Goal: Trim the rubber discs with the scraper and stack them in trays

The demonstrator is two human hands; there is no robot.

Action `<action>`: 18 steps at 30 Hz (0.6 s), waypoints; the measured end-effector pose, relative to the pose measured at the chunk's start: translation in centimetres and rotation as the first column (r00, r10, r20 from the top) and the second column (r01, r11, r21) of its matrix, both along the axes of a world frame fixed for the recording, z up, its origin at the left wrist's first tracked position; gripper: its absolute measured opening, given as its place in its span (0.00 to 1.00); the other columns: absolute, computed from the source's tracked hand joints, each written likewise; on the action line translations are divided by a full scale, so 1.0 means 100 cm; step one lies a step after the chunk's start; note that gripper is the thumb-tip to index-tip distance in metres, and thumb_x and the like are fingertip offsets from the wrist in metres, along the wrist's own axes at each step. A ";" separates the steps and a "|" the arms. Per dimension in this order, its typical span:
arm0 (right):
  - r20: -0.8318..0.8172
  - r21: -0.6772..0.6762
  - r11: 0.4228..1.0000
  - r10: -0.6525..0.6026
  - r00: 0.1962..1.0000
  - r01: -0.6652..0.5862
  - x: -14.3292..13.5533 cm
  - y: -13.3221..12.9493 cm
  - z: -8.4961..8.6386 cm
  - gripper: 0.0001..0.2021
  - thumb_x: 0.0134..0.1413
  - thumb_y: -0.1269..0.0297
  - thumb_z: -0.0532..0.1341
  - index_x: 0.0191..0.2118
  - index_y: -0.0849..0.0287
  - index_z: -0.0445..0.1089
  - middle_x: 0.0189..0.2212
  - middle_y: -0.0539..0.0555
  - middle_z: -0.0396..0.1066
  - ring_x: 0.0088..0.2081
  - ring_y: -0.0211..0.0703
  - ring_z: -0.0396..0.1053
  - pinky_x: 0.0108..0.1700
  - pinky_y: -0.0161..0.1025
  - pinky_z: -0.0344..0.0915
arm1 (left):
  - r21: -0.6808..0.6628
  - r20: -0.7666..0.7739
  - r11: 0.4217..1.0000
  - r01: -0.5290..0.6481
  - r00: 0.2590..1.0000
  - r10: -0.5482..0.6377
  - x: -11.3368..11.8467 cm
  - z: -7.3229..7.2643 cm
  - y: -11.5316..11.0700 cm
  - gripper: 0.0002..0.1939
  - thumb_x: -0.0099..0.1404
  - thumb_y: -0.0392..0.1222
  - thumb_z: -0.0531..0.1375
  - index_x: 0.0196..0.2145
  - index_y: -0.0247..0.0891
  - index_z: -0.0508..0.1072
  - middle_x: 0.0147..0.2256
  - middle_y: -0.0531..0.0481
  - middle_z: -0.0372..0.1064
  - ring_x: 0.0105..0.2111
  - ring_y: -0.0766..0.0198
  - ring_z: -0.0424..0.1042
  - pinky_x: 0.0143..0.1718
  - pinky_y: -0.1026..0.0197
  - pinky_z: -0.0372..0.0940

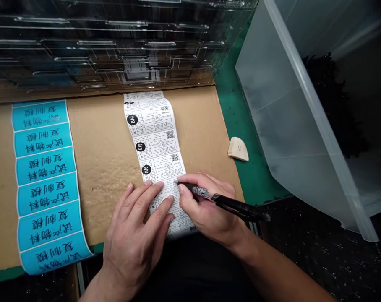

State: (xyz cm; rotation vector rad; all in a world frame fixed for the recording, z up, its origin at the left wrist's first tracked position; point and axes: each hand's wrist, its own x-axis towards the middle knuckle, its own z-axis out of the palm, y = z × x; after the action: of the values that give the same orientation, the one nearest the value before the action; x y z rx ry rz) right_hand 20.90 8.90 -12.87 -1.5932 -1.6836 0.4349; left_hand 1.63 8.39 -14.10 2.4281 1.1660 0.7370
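Note:
A strip of white printed labels (pixel 160 144) with black round marks and square codes runs down the cardboard sheet and over its near edge. My left hand (pixel 134 235) lies on the strip's left side, fingers stretched out and fingertips pressing on the paper. In my right hand (pixel 209 207) is a black pen (pixel 231 205), gripped near its tip. That tip meets the strip, or nearly so, just right of my left fingers. The labels beneath both hands are partly hidden.
Left on the cardboard (pixel 102 167) lies a strip of blue labels (pixel 45 163), its end hanging over the edge. Clear plastic trays (pixel 115 46) are stacked at the back. A small beige piece (pixel 238 149) sits on the green surface (pixel 256 180), beside a translucent bin (pixel 272 105) at right.

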 end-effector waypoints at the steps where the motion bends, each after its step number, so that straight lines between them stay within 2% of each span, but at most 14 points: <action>1: 0.005 0.000 1.000 0.001 1.000 -0.001 0.000 0.000 0.000 0.05 0.62 0.72 0.63 0.40 0.60 0.77 0.33 0.52 0.81 0.34 0.41 0.80 0.38 0.37 0.75 | -0.001 0.002 1.000 0.000 1.000 0.000 0.000 0.000 0.000 0.16 0.69 0.32 0.66 0.54 0.36 0.78 0.59 0.36 0.73 0.61 0.45 0.70 0.66 0.34 0.60; 12: 0.008 0.012 1.000 0.012 1.000 -0.012 -0.001 -0.002 -0.001 0.05 0.61 0.73 0.63 0.39 0.61 0.77 0.33 0.52 0.81 0.33 0.41 0.80 0.37 0.36 0.74 | 0.008 0.008 1.000 -0.005 1.000 0.005 0.001 -0.001 0.000 0.16 0.68 0.31 0.66 0.53 0.36 0.78 0.58 0.36 0.74 0.60 0.45 0.70 0.66 0.35 0.60; 14: -0.056 -0.014 1.000 0.003 0.998 -0.004 0.002 -0.001 0.003 0.05 0.61 0.73 0.63 0.39 0.59 0.78 0.33 0.50 0.82 0.33 0.39 0.80 0.38 0.35 0.75 | 0.009 0.007 1.000 -0.009 1.000 0.009 0.001 -0.001 0.000 0.16 0.68 0.31 0.66 0.54 0.37 0.78 0.59 0.37 0.73 0.60 0.45 0.70 0.66 0.36 0.59; 18: -0.222 -0.111 0.991 -0.092 0.971 0.069 0.008 -0.002 0.010 0.06 0.62 0.70 0.63 0.42 0.57 0.78 0.34 0.49 0.82 0.32 0.38 0.79 0.37 0.35 0.76 | -0.009 -0.002 1.000 -0.003 1.000 0.003 0.001 0.003 -0.001 0.16 0.68 0.31 0.66 0.53 0.38 0.78 0.58 0.38 0.74 0.58 0.47 0.72 0.67 0.35 0.59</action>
State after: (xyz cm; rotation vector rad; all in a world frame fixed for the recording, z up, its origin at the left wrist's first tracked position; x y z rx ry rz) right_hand 21.70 8.74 -11.90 -1.6126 -1.4391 0.6454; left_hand 1.71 8.32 -13.85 2.4211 1.1713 0.7285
